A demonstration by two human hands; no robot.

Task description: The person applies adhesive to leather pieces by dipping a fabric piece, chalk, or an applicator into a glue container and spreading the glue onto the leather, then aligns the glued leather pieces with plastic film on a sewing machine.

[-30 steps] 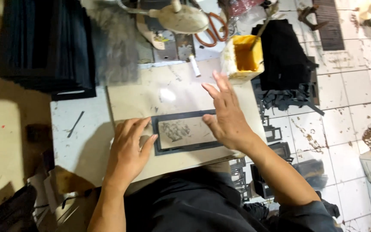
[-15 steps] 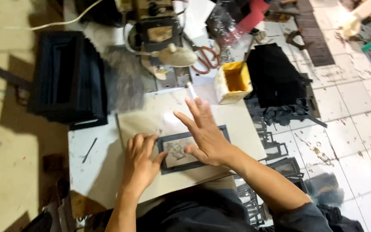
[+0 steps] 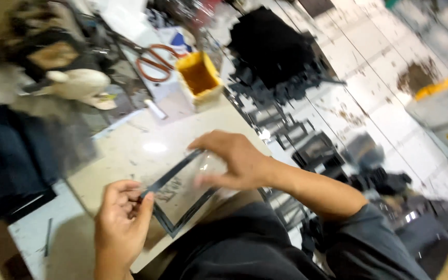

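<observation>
Hands are both gripping the black frame (image 3: 175, 199): left hand (image 3: 121, 224) pinching its corner, right hand (image 3: 234, 158) fingers curling over its edge.

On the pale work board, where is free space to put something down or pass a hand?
The pale board is bare between the yellow box and the right hand. Another free strip lies left of the left hand. It is crowded near the scissors and under the black frame.
</observation>
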